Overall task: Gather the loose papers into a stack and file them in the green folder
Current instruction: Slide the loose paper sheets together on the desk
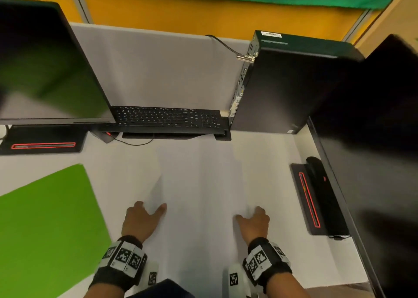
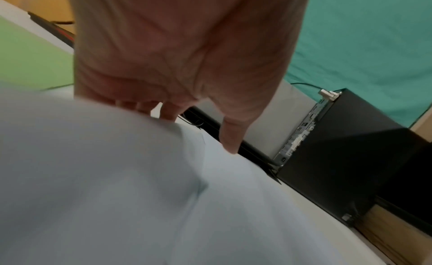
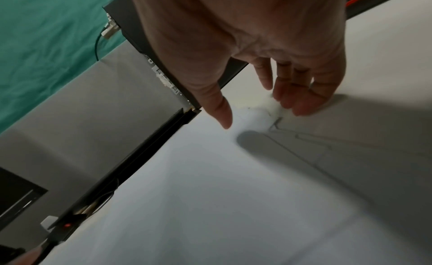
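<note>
Holding the white papers (image 1: 201,184) from both sides: left hand (image 1: 141,220) grips the left edge, which curls up, and right hand (image 1: 254,223) has its fingers curved over the right edge (thumbs on top). Green folder (image 1: 45,225) lies flat just left of the left hand.

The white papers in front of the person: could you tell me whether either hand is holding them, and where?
Both hands touch the papers: the left hand at their left edge, the right hand at their right edge. Whether the fingers actually grip cannot be told.
</note>
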